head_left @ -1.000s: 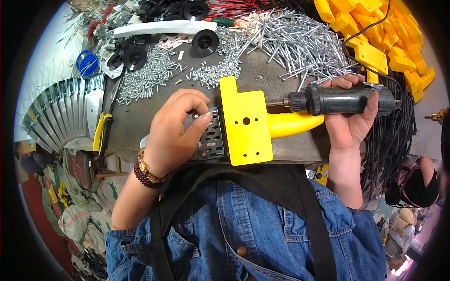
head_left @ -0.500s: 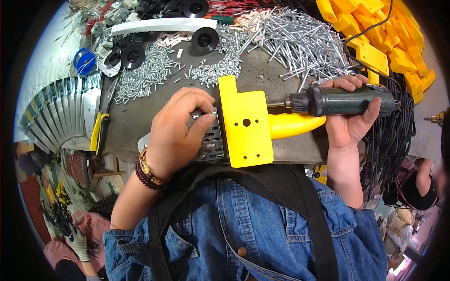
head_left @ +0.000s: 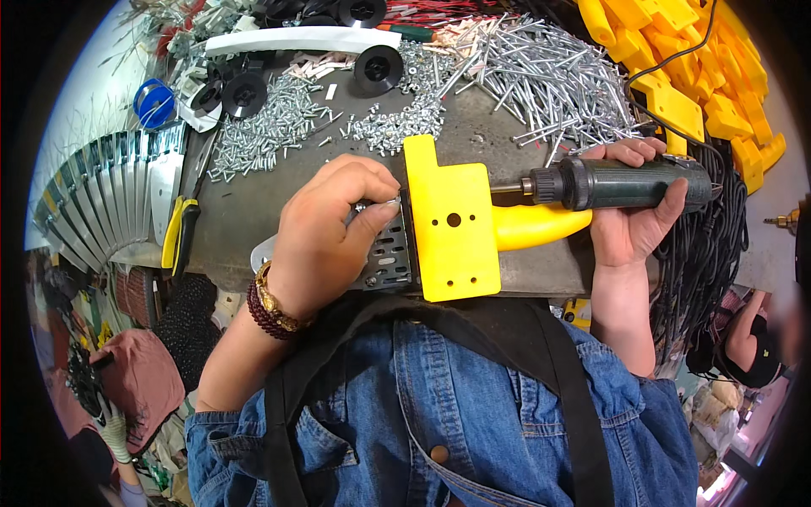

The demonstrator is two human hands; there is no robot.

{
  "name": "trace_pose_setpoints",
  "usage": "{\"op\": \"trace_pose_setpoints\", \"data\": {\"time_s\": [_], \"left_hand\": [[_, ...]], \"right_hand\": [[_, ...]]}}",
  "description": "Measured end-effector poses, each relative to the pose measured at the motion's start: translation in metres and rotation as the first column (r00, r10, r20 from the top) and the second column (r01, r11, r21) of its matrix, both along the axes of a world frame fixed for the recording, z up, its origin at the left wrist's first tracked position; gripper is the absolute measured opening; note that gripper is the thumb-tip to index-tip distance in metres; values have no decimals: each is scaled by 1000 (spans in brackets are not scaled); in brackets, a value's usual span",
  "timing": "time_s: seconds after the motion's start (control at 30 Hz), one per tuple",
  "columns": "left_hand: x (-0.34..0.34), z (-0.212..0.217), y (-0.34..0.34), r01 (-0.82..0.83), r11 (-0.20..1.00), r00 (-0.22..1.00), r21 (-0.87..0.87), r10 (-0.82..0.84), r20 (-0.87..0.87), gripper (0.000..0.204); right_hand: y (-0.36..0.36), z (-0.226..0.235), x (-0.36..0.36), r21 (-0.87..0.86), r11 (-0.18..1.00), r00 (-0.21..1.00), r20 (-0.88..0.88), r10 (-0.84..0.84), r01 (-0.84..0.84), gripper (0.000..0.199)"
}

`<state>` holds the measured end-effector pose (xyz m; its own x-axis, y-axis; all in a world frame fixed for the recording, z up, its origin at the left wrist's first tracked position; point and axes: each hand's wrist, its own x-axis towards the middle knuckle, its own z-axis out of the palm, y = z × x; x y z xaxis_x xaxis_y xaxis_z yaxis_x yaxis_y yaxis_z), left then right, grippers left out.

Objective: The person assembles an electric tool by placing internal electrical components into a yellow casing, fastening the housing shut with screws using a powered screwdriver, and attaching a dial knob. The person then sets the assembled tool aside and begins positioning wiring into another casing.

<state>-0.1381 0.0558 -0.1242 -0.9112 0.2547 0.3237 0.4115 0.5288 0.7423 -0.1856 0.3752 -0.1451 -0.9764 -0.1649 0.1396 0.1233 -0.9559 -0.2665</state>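
My right hand (head_left: 621,232) is wrapped round a dark green electric screwdriver (head_left: 629,184), which lies level with its bit pointing left. The bit runs in behind the upright edge of a yellow plastic housing (head_left: 460,258) with a handle (head_left: 545,228); where its tip ends is hidden. On the housing's left side sits a perforated metal bracket (head_left: 390,262). At the bracket's upper end my left hand (head_left: 325,220) is closed, thumb and forefinger pinching a small shiny metal fastener mostly covered by the fingertips.
Piles of long screws (head_left: 557,80), short screws (head_left: 266,127) and nuts (head_left: 397,125) lie beyond my hands. Yellow housings (head_left: 726,76) are heaped at the far right, above black cables (head_left: 701,279). Metal blades (head_left: 101,194) fan out at left, beside yellow-black cutters (head_left: 179,232). Another person works lower left.
The housing, bracket and my left hand have shifted slightly right in the picture. The screwdriver stays at the same height in my right hand. The person at lower left has moved.
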Motion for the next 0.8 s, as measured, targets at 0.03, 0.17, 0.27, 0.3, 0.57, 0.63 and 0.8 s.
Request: {"op": "trace_pose_setpoints", "data": {"time_s": [0.03,0.17,0.27,0.3,0.57,0.63,0.8], "left_hand": [[0,0,0,3,1000,1000,7,-3,-1,17],[1,2,1,-12,1000,1000,5,12,14,14],[1,0,2,-18,1000,1000,17,18,18,12],[1,0,2,-13,1000,1000,16,13,9,12],[1,7,-1,56,998,996,5,-55,-74,21],[14,23,-9,-68,928,991,-365,20,-133,33],[27,28,-25,-7,959,1000,-282,14,22,40]], "right_hand": [[0,1,0,8,1000,1000,7,-6,6,49],[1,0,-1,42,999,999,42,-26,24,50],[2,-5,-2,-1,1000,1000,2,-14,14,51],[3,-4,-2,-24,1000,1000,11,-4,5,51],[9,14,2,156,987,994,-105,-30,47,60],[22,36,8,149,987,950,-311,-14,63,70],[111,126,6,618,723,892,-451,4,309,66]]}}
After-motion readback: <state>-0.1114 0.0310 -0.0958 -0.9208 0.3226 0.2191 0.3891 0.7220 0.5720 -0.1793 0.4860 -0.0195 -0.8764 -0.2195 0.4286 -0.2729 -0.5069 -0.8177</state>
